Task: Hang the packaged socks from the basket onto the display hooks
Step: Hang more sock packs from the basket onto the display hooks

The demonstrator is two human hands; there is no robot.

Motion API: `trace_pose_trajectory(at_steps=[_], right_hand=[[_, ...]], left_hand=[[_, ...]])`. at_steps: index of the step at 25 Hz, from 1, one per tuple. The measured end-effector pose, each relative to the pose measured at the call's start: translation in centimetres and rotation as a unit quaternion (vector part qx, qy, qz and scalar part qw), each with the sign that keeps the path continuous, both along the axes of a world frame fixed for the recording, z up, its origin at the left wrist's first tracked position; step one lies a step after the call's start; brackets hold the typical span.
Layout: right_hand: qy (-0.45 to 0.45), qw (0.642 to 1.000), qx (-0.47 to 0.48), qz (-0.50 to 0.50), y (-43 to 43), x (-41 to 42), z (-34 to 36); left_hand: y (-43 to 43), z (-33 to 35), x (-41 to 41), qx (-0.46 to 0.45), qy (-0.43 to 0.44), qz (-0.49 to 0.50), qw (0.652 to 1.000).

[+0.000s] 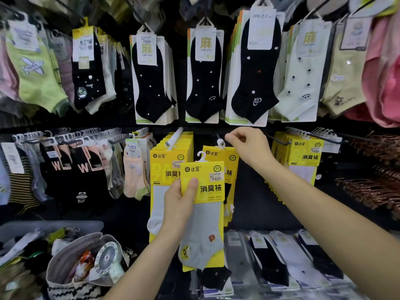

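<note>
Sock pack (202, 213), grey on a yellow card, stands upright in the left hand (179, 204), thumb pressed across the card, while the right hand (249, 146) pinches the hanger of a hung pack (229, 161) at the dark hook (217, 135). Judgement: keep the card square, lift its white hanger (202, 156) to the hook tip, then slide it on. Around: dark display wall (249, 202) crowded with hung socks, flat packs (281, 256) below, fabric bag (86, 278) lower left.

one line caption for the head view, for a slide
Left hand holds a grey sock pack while the right hand pinches the white hanger of another yellow pack
</note>
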State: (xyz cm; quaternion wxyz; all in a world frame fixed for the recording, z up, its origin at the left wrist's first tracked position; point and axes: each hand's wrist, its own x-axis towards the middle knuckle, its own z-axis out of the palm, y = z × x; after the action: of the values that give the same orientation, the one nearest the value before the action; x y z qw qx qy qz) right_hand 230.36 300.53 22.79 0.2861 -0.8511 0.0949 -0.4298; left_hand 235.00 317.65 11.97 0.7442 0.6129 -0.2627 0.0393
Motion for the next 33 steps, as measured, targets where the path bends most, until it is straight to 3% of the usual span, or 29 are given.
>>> trace_pose_trajectory(at_steps=[4, 8, 15, 20, 27, 33], right_hand=[[0.098, 0.99, -0.025, 0.102, 0.5, -1.8, -0.4], [0.122, 0.986, -0.023, 0.113, -0.1, -2.6, -0.5], [0.085, 0.996, 0.028, 0.025, -1.2, -0.1, 1.3], [0.123, 0.992, 0.009, 0.014, -1.2, 1.6, 1.0], [0.067, 0.995, 0.061, -0.034, -1.7, 1.5, -3.6], [0.083, 0.965, 0.207, 0.136, -1.2, 2.2, -7.0]], left_hand=[[-1.9, -0.3, -0.7, 0.03, 0.001, -0.047, 0.998], [-3.6, -0.4, -0.8, 0.055, 0.011, -0.042, 0.998], [-5.8, 2.3, 0.7, 0.022, 0.049, 0.0, 0.999], [-6.1, 1.7, 1.5, 0.055, 0.046, 0.033, 0.997], [-7.4, 2.8, 2.5, 0.13, -0.002, 0.061, 0.99], [-8.4, 3.4, 4.4, 0.091, 0.032, -0.062, 0.993]])
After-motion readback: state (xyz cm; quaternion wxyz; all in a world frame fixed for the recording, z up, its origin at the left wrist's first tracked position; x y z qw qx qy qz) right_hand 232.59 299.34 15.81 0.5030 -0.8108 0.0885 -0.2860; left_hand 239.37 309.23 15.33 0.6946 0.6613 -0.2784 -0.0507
